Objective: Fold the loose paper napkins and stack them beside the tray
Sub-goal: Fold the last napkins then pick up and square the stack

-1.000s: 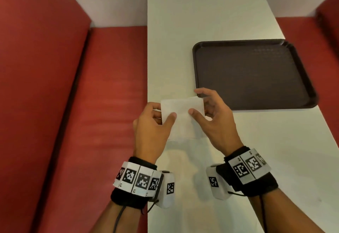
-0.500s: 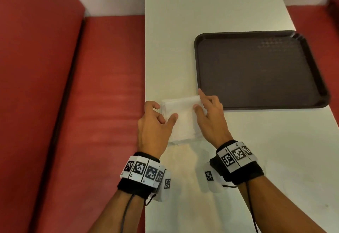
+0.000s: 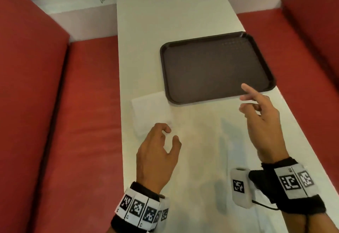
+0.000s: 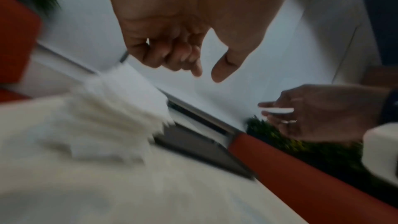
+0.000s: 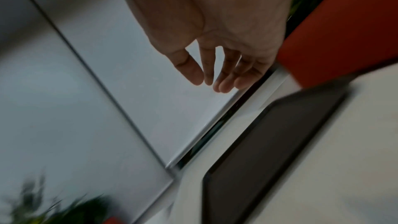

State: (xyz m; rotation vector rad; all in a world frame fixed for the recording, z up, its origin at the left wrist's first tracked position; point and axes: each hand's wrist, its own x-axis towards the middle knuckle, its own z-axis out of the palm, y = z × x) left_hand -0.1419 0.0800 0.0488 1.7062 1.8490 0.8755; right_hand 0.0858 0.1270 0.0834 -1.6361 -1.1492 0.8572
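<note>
A low stack of folded white napkins (image 3: 151,111) lies flat on the white table, touching the left front corner of the dark brown tray (image 3: 216,67). In the left wrist view the napkins (image 4: 120,108) are blurred, with the tray (image 4: 193,146) behind them. My left hand (image 3: 171,134) hovers at the stack's near right corner, fingers loosely curled, holding nothing (image 4: 204,72). My right hand (image 3: 244,97) is lifted over the table by the tray's front right corner, fingers relaxed and empty (image 5: 208,81).
The narrow white table (image 3: 183,12) runs away from me between two red benches (image 3: 82,104) (image 3: 302,49). The tray (image 5: 269,151) holds nothing. Bare table lies in front of the tray and beyond it.
Both hands have let go of the napkin, which now lies on the table left of the tray. The left hand drew back; the right hand swung right and up.
</note>
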